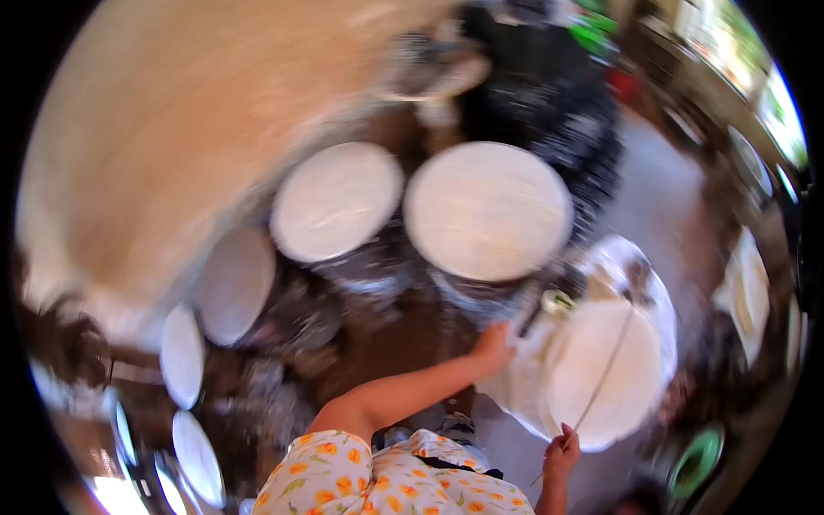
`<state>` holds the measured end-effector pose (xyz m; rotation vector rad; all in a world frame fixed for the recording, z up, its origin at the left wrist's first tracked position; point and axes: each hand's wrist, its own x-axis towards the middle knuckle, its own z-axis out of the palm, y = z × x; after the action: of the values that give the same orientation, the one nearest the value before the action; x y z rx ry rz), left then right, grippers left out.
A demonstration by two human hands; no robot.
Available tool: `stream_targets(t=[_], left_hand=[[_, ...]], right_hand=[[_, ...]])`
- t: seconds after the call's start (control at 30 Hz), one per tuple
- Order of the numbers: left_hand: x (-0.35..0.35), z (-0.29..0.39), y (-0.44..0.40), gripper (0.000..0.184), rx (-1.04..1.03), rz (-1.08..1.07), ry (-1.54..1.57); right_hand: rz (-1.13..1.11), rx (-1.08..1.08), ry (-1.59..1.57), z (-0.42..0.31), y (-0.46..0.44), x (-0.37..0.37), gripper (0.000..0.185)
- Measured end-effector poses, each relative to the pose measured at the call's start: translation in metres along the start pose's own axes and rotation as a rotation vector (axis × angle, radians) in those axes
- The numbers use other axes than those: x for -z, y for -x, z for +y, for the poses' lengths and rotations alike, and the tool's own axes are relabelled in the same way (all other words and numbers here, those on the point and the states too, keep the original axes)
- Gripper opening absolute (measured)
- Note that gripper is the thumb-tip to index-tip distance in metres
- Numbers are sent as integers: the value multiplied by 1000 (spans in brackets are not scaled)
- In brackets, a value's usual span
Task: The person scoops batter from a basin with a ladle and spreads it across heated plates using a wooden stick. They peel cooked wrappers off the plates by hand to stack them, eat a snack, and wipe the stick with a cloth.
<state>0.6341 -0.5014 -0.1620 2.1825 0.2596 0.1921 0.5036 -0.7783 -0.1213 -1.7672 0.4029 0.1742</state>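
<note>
My right hand [562, 448] is closed round the end of a long thin stick [608, 371]. The stick lies across a large round white disc [614, 403], which rests on a crumpled whitish cloth or plastic sheet [520, 378]. My left hand [493, 348] reaches to the left edge of that sheet. Motion smears its fingers, so I cannot tell whether they grip anything. Just beyond it is a narrow dark object [530, 316], with a small pale green and white item [558, 301] to its right.
Ahead stand two drum-like containers with pale round tops, one in the middle [487, 210] and one left of it [337, 202]. More discs [182, 356] are along the left. A tan wall [172, 129] rises at upper left. A green-rimmed basin [697, 462] is at lower right.
</note>
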Motion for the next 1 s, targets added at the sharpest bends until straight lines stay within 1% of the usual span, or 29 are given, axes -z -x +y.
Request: stream_targets(t=[0.03,0.1,0.17,0.23,0.27,0.3,0.33,0.37,0.4,0.43,0.47,0.5,0.53,0.57,0.63,0.67,0.73,0.77,0.8,0.83,0.87,0.9,0.97,1.0], left_hand=[[27,0,26,29,33,53,73],[96,-5,75,24,182,6,52],[141,-40,134,17,275,-22,-117],[178,-69,207,18,377,110,-207],[190,-74,244,22,534,233,-245],[203,-77,285,27,690,353,-267],[212,-82,327,25,834,402,-188],[216,-83,365,24,966,449,-96],[218,-72,399,24,1081,580,46],[202,-76,440,24,1106,656,106],[187,-80,480,23,1127,736,165],[171,-80,505,23,1208,872,297],[155,-80,529,23,1274,1031,425],[150,-54,536,26,1451,1288,747],[122,-45,572,34,1379,1604,1101],[105,-50,593,34,1368,1624,1129],[77,-72,636,40,1120,2009,1708],[75,-79,652,40,1111,2013,1735],[76,-87,667,41,962,2137,1845],[76,-95,681,41,808,2250,1953],[87,-102,696,44,673,2284,2003],[102,-105,709,44,675,2275,2030],[134,-112,728,52,454,2333,1974],[146,-118,736,57,396,2297,1962]], right_hand=[[-85,41,26,-12,-10,-10,32],[-210,-8,-55,-34,-31,-43,31],[-328,96,78,-24,-70,-72,36],[-477,209,130,-8,-108,-108,37],[-559,237,135,-22,-112,-132,37],[-633,256,185,-52,-102,-156,38],[-708,275,237,-71,-93,-179,39],[-795,263,166,-45,-121,-206,39],[-864,280,148,-61,-105,-230,40],[-927,295,127,-80,-81,-252,41],[-1009,320,121,-72,-86,-279,42],[-1055,348,129,-88,-57,-297,42],[-1116,335,165,-112,-9,-312,39],[-1172,320,204,-126,26,-325,36],[-1362,324,191,-121,68,-353,39],[-1437,384,243,-121,95,-364,39],[-1579,517,331,-119,159,-381,42],[-1648,590,371,-119,192,-386,44],[-1715,679,346,-113,222,-392,47],[-1736,757,364,-108,254,-397,44],[-1802,676,369,-109,290,-399,39],[-1863,588,377,-109,325,-399,34],[-1972,390,298,-111,389,-398,20],[-1995,268,275,-127,426,-390,15]])
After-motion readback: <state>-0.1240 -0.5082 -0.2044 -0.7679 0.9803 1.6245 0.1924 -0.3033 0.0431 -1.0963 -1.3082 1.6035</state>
